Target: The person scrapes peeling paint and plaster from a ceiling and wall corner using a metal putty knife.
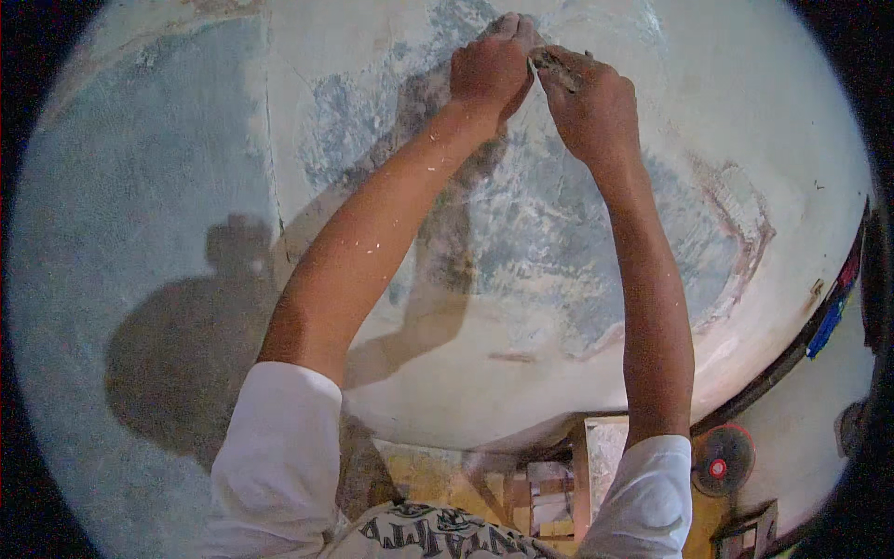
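Observation:
Both my arms reach up to a wall [549,252] with patchy white and blue-grey plaster. My left hand [495,67] is closed against it near the top of the view, fingers bent and dusted with grey. Just to its right, my right hand [596,104] is closed too, its curled fingers smeared with grey. The two hands nearly touch. Something thin and pale shows in the narrow gap between them, too small to make out. Whatever the fingers grip is hidden behind them.
A vertical crack [272,158] divides the white coat from a blue-grey area [158,186] at the left. Rough broken plaster [740,210] lies to the right. Low in view are a shelf [551,498] and a round fan [722,463]. Blue cloth [826,328] hangs far right.

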Available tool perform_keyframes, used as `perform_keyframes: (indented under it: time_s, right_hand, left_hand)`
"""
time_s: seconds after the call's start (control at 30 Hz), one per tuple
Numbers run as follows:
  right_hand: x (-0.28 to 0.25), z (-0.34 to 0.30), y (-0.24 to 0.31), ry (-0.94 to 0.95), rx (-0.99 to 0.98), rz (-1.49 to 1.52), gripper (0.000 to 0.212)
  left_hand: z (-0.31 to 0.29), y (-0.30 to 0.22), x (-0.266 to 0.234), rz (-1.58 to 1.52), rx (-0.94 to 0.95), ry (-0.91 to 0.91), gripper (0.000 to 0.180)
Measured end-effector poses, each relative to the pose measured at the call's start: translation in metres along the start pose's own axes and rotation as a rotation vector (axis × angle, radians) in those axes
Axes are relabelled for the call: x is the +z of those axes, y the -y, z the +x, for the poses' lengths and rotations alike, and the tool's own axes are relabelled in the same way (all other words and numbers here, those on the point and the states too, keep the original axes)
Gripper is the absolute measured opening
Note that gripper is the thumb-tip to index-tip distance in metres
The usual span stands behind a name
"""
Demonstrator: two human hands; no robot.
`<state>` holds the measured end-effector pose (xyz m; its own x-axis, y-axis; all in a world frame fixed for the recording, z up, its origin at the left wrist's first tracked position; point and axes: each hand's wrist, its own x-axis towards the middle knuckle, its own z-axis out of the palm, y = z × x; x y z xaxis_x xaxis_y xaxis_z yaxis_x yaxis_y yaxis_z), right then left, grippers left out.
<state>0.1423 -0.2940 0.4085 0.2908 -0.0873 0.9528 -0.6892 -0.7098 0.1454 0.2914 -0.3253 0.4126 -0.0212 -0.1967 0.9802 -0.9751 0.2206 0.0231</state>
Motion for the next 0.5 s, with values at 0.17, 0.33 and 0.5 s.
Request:
perform_keyframes:
  time_s: [0.17, 0.33, 0.5]
  right_hand:
    - [0.002, -0.013, 0.019, 0.035, 0.052, 0.09, 0.026]
    - [0.011, -0.005, 0.019, 0.047, 0.088, 0.038, 0.027]
    - [0.001, -0.007, 0.02, 0.032, 0.025, 0.042, 0.029]
  left_hand:
    - [-0.017, 0.015, 0.0, -0.003, 0.059, 0.014, 0.049]
    - [-0.012, 0.02, 0.006, 0.015, 0.07, -0.172, 0.035]
    - [-0.014, 0.015, -0.001, -0.034, 0.006, -0.045, 0.042]
